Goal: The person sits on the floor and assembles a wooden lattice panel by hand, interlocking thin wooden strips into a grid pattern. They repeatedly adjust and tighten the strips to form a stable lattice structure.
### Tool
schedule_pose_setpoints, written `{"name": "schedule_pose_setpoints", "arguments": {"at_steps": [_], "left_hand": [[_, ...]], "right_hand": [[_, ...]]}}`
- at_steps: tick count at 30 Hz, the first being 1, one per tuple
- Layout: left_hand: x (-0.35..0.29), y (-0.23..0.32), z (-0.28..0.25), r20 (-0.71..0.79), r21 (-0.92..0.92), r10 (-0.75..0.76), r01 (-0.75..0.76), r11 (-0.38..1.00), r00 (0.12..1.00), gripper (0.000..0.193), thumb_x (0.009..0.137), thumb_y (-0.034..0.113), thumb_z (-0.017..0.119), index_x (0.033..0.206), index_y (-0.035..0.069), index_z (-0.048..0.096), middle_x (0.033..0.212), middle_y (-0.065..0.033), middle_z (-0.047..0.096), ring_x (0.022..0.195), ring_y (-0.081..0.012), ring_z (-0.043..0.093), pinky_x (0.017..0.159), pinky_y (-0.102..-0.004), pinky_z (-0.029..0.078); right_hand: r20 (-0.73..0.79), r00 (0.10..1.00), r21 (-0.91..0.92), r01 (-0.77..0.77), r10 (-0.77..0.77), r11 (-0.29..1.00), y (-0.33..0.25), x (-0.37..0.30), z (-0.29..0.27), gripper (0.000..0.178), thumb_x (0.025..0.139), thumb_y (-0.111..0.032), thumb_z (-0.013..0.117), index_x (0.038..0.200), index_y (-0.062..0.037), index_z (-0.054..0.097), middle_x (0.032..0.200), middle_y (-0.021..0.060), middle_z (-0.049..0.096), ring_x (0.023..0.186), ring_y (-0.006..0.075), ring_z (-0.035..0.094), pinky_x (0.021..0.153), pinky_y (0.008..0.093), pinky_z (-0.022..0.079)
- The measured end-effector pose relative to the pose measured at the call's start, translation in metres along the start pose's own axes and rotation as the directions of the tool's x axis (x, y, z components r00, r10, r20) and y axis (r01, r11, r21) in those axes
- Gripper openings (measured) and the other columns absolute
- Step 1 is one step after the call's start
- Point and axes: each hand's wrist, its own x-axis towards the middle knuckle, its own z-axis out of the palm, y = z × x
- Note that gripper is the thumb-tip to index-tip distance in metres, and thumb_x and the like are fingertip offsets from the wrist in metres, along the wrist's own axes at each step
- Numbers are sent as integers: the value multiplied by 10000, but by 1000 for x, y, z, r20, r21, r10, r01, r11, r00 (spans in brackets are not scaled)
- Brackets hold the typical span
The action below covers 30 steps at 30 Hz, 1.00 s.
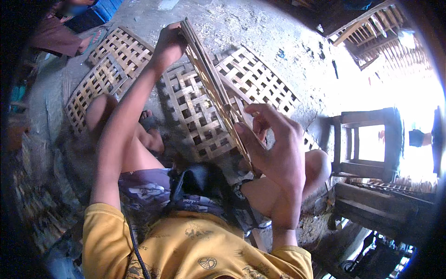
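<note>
Below me are my yellow shirt [181,232] and patterned shorts [147,186]. Ahead, a woven panel [216,88] stands tilted nearly edge-on between my hands, above the floor. My right hand [278,146] is half curled at its nearer part, thumb along it; I cannot tell whether it pinches. My left hand [171,43] grips the far end, fingers closed around the edge. Beyond lie more lattice panels [254,76] on the grey floor [160,21], a wooden stool [392,146] to the right, and, far left, another person's foot [85,44] near a blue box [95,16].
</note>
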Motion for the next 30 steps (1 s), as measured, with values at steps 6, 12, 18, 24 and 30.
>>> {"name": "schedule_pose_setpoints", "arguments": {"at_steps": [6,12,18,24,30], "left_hand": [[-10,3,-4,-6,-45,-27,26,999,1000,249,976,123,587,789,68,432,854,-83,609,959,-162,641,838,-328,498],[-7,3,2,-9,-116,91,-91,989,996,86,1006,37,599,933,-10,602,826,-127,668,796,-206,667,765,-341,532],[1,10,6,-30,-45,39,-40,998,999,156,1026,116,605,922,2,626,792,-74,652,773,-160,626,749,-337,523],[-4,-74,-16,9,-111,-36,37,993,999,141,1009,85,610,894,8,639,805,-43,670,787,-134,627,728,-335,529],[-4,-50,-24,135,-247,-45,78,966,990,235,986,125,613,812,94,458,877,-20,570,1032,-181,614,925,-331,488]], "right_hand": [[40,982,-186,188,-184,964,22,-16,7,331,871,-68,656,1200,-36,652,880,166,634,881,314,688,753,471,545],[85,971,-457,236,-222,858,26,-20,34,707,847,-113,646,1506,-7,411,1041,140,565,837,308,664,686,430,558],[112,974,-487,228,-199,843,18,-35,31,661,866,0,596,1510,-19,447,927,143,568,769,323,640,670,451,534],[185,971,-489,223,-150,843,39,-53,10,557,871,-61,617,1414,-22,500,979,146,635,780,334,692,670,468,572],[-106,994,-231,-20,-5,973,44,-22,20,212,975,-61,598,1180,-109,626,858,157,716,699,340,720,627,428,551]]}}
